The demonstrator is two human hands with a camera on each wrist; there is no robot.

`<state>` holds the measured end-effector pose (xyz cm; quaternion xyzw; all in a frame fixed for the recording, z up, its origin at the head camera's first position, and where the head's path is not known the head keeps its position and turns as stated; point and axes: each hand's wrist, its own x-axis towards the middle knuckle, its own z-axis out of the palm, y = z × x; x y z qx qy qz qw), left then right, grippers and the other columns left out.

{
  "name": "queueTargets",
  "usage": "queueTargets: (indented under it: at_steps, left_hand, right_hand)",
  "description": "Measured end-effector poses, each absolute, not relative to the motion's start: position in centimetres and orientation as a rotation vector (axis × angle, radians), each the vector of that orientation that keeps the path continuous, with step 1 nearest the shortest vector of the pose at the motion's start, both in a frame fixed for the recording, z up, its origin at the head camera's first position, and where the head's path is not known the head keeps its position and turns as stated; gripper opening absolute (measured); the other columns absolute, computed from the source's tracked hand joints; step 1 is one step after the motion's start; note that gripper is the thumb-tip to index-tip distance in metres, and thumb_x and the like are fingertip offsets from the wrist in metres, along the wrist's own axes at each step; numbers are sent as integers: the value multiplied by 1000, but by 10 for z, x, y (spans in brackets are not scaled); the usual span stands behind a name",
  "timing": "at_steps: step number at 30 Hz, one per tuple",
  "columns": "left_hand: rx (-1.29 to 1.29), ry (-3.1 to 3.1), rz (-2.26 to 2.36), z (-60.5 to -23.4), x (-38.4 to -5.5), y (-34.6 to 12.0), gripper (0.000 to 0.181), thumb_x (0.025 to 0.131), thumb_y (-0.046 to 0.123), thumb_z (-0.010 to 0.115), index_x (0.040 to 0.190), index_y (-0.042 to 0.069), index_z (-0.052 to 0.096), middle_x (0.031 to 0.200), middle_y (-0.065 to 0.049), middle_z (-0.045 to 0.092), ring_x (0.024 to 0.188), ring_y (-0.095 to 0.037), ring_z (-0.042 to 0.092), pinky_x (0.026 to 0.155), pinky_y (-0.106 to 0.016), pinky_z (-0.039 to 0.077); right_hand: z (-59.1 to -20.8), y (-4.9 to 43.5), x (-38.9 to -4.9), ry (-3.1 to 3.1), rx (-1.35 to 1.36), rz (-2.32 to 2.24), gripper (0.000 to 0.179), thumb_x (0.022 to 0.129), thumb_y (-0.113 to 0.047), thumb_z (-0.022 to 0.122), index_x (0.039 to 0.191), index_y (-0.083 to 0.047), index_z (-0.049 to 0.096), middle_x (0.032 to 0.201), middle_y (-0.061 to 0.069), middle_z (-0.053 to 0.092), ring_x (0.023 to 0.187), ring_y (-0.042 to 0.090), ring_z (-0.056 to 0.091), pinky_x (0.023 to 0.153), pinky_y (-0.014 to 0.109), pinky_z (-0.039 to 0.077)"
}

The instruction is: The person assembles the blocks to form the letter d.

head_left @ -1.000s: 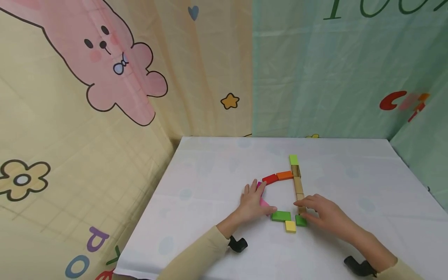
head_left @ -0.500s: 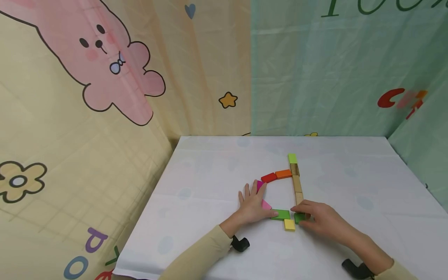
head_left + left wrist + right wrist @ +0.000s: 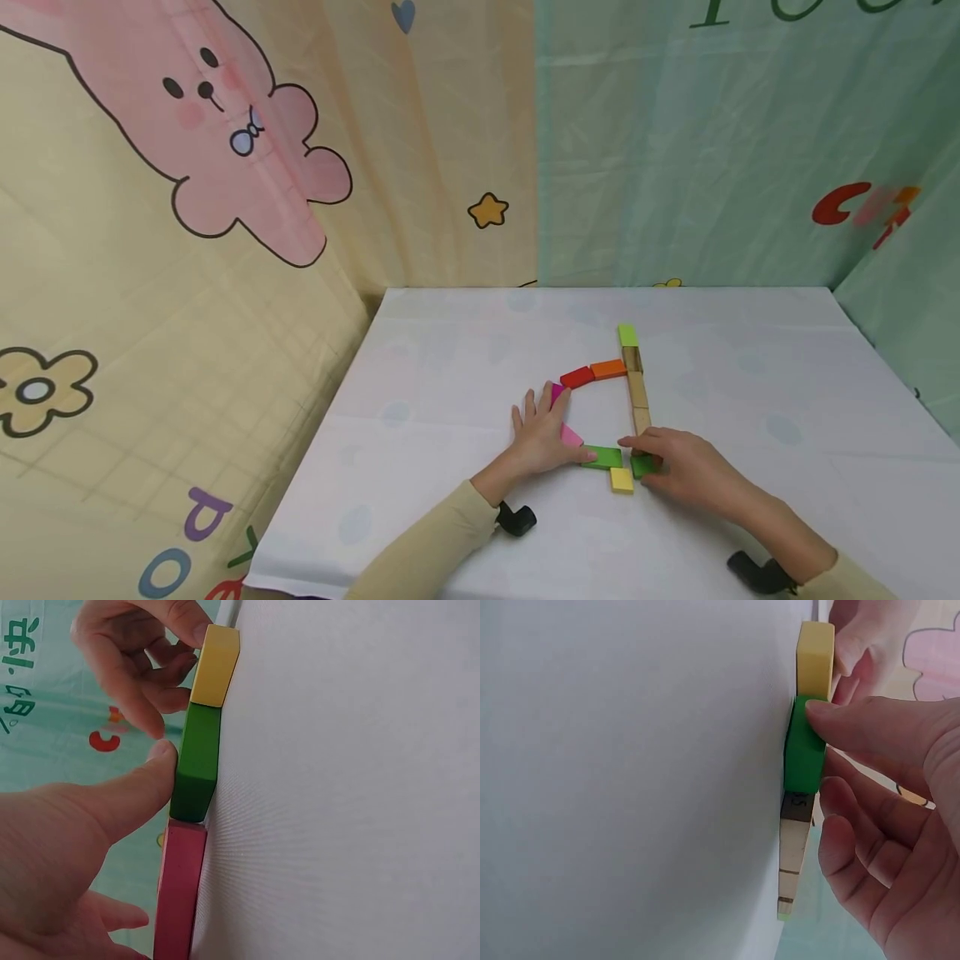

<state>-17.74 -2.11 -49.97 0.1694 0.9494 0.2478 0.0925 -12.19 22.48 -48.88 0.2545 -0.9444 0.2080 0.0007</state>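
Note:
A ring of flat coloured blocks lies on the white-covered table. My left hand [image 3: 542, 442] rests spread over the magenta block [image 3: 557, 392] and pink block [image 3: 571, 436], partly hiding them. Its thumb touches the longer green block [image 3: 198, 754]. My right hand [image 3: 693, 467] pinches the smaller green block [image 3: 805, 750], the thumb on its near side and the index finger reaching past its far side. A yellow block [image 3: 622, 480] sits between the two green ones, a little nearer me. Behind the right fingers runs a row of tan blocks [image 3: 637, 390].
A red block [image 3: 577, 377] and an orange block [image 3: 608, 369] form the far side, reaching the tan row. At that row's far end lies a light green block [image 3: 627, 335]. Printed curtains [image 3: 442, 150] stand behind and left of the table [image 3: 450, 350].
My right hand has shifted slightly left and nearer me, from the last tan block onto the smaller green block. The left hand has stayed almost still.

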Motion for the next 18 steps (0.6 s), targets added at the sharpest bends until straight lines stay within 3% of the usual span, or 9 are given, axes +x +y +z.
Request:
queueTargets:
  at_steps: [18]
  left_hand:
    - [536, 2803, 773, -503, -180, -24, 109, 75, 61, 80, 159, 15, 30, 168, -7, 12, 152, -40, 6, 116, -65, 3]
  right_hand:
    - [-486, 210, -127, -2997, 651, 656, 52, 73, -14, 91, 122, -20, 73, 96, -15, 64, 84, 5, 57, 75, 32, 55]
